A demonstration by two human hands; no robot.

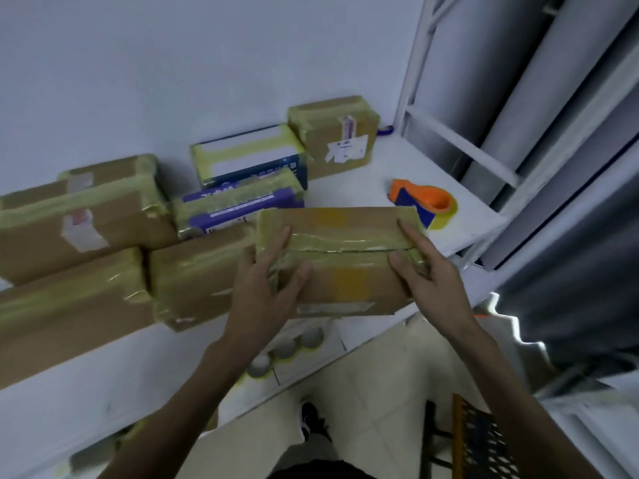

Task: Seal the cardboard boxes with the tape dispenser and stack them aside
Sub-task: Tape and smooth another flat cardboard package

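A brown cardboard box (345, 257) with yellowish tape along its top seam sits at the front edge of the white table (352, 174). My left hand (266, 288) grips its left end, thumb on the front face. My right hand (425, 271) holds its right end, with the index finger stretched over the taped top. The orange and blue tape dispenser (423, 205) with a yellow roll lies on the table just behind and to the right of the box, untouched.
Several taped boxes crowd the left: two large brown ones (79, 216) stacked, one beside them (193, 281), two blue printed boxes (242, 160), a brown one (335, 136) at the wall. White shelf frame (460, 143) stands right. Tape rolls (287, 350) lie below the table edge.
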